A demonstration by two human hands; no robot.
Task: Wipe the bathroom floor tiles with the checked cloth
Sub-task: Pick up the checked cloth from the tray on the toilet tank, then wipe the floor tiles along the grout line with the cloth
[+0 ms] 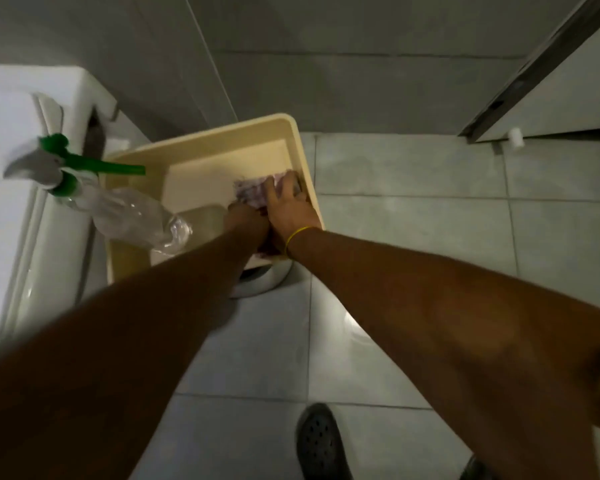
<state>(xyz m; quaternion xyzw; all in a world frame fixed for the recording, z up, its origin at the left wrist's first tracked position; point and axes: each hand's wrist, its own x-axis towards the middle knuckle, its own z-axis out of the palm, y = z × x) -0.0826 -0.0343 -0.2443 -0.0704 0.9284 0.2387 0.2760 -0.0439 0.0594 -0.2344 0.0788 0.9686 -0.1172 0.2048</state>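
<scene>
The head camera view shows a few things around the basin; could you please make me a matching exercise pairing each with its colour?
Things:
1. basin
2. spray bottle nozzle
3. wristband on the right hand
4. shoe

Colours:
A. green
B. dark grey
C. cream
D. yellow

Pairs: 1-C, 2-A, 3-D, 4-B
</scene>
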